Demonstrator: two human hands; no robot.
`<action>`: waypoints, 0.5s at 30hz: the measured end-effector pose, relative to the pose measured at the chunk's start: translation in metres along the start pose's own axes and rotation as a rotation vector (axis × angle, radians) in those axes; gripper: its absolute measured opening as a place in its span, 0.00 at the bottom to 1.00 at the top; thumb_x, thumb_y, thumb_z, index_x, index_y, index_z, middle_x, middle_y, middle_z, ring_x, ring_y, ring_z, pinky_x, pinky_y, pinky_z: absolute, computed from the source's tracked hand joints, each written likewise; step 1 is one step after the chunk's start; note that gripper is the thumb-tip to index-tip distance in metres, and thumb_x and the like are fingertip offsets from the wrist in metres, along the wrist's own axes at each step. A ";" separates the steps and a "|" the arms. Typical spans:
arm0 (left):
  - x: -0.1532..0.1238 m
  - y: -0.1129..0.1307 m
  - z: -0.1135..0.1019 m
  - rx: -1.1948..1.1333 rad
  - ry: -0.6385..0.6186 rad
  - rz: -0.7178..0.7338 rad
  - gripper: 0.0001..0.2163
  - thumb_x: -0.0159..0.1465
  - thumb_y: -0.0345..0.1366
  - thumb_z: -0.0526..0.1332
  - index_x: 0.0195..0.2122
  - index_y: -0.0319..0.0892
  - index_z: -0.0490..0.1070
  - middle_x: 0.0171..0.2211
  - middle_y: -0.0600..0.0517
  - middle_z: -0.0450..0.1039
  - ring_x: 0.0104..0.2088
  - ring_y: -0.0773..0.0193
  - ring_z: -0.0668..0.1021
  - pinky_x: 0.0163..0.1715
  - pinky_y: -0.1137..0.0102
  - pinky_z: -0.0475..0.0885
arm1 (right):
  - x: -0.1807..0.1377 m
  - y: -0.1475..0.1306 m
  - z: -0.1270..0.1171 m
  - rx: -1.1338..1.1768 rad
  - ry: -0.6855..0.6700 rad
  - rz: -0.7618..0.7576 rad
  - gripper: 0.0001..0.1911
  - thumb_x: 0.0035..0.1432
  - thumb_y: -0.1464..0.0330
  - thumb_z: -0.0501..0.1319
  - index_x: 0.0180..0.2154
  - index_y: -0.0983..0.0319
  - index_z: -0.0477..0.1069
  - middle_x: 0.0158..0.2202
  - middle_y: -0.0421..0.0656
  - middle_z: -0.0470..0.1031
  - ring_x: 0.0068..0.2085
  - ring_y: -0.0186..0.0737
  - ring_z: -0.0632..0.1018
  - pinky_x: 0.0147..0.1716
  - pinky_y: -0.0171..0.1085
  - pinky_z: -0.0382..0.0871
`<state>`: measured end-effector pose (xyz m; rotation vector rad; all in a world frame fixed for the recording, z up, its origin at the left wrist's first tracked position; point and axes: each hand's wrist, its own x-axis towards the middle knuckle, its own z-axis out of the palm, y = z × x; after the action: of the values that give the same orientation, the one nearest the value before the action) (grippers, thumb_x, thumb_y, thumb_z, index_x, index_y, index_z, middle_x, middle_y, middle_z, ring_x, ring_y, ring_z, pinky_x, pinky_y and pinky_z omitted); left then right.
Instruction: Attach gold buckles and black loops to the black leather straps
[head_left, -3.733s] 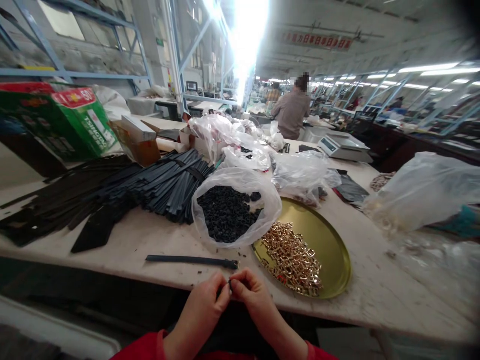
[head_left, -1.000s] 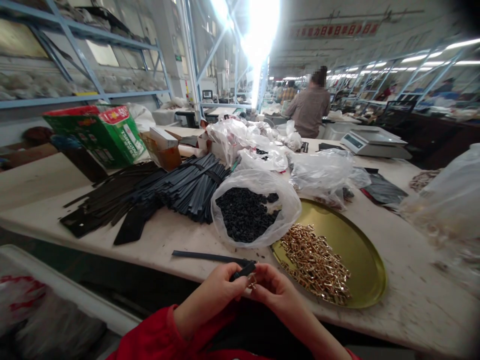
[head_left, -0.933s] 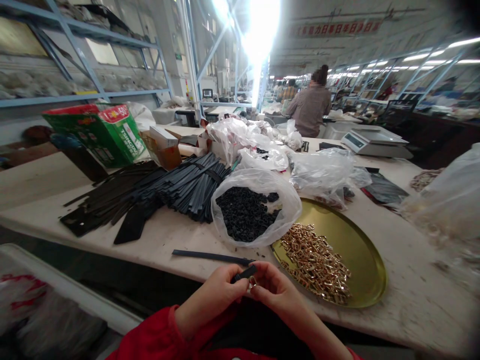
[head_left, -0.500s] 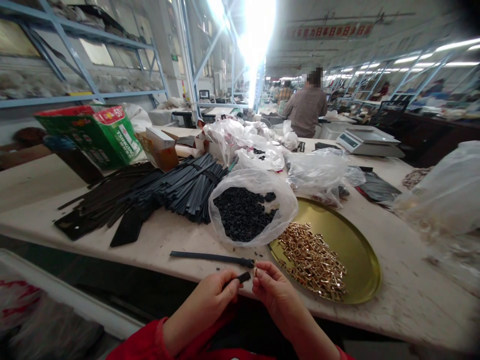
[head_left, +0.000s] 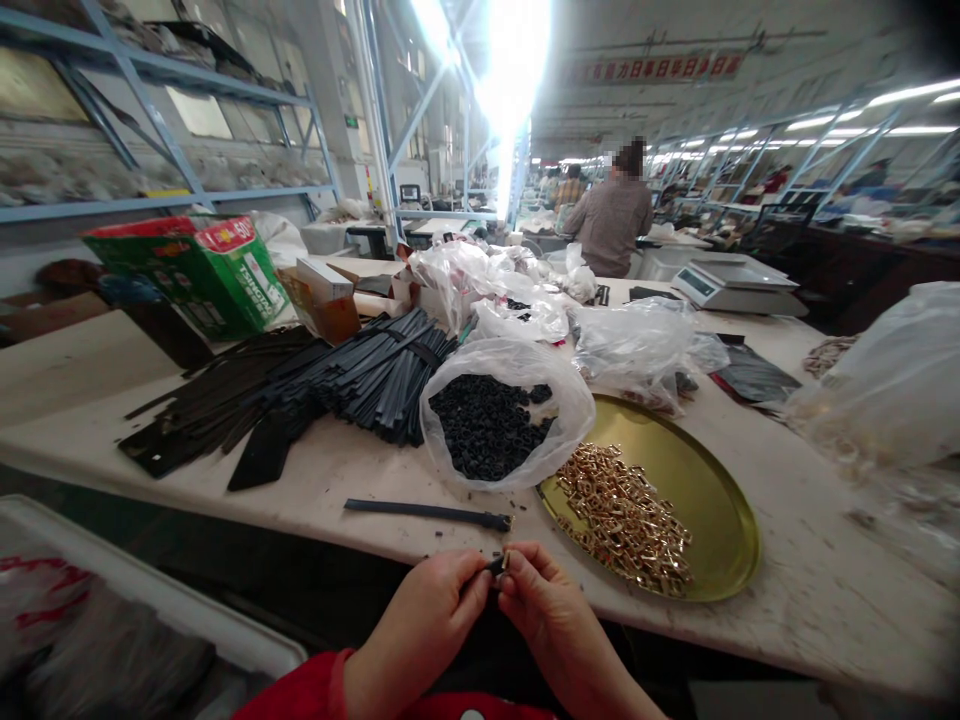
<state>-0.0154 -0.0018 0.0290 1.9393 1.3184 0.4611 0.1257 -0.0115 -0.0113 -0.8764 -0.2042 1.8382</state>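
My left hand (head_left: 439,605) pinches a black strap (head_left: 495,566), whose end pokes out between thumb and fingers. Against that end, my right hand (head_left: 541,600) holds a small gold buckle (head_left: 507,558) in its fingertips; the fingers cover most of it. Just beyond the hands, a finished-looking black strap with a gold buckle (head_left: 427,513) lies along the table edge. A clear plastic bag of small black loops (head_left: 487,425) stands open behind it. To the right, a heap of gold buckles (head_left: 626,520) rests on a gold oval tray (head_left: 712,480).
Bundled black straps (head_left: 390,375) lie at the left on the table, near a green and red carton (head_left: 217,280). Plastic bags (head_left: 637,340) and a white scale (head_left: 739,282) stand farther back. A person (head_left: 611,220) sits beyond, back turned.
My hands have come together: the buckle in my right hand has moved left and down to the strap end in my left. The strap on the table stays put.
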 end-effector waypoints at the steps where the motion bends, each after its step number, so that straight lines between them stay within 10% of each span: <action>1: -0.001 0.000 0.001 0.005 0.004 0.016 0.10 0.63 0.33 0.49 0.29 0.41 0.67 0.28 0.52 0.72 0.29 0.65 0.73 0.30 0.74 0.63 | 0.000 0.000 0.000 0.014 0.002 0.009 0.12 0.40 0.70 0.72 0.27 0.64 0.71 0.21 0.34 0.74 0.21 0.23 0.73 0.23 0.23 0.71; 8: -0.003 -0.005 0.004 0.097 -0.021 0.053 0.11 0.64 0.33 0.48 0.31 0.42 0.69 0.31 0.51 0.74 0.31 0.64 0.74 0.33 0.73 0.65 | 0.001 -0.004 -0.004 0.086 0.037 0.128 0.15 0.36 0.72 0.73 0.29 0.64 0.71 0.23 0.36 0.75 0.21 0.24 0.74 0.22 0.24 0.71; 15: 0.004 -0.005 0.010 0.017 0.016 0.036 0.11 0.63 0.32 0.48 0.29 0.41 0.68 0.29 0.51 0.72 0.30 0.65 0.73 0.32 0.74 0.64 | 0.007 0.010 -0.007 -0.107 0.027 -0.060 0.15 0.38 0.65 0.72 0.29 0.64 0.72 0.22 0.35 0.73 0.20 0.24 0.71 0.21 0.25 0.67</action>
<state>-0.0109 -0.0006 0.0183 1.9804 1.3028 0.4854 0.1217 -0.0115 -0.0251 -0.9585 -0.3109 1.7712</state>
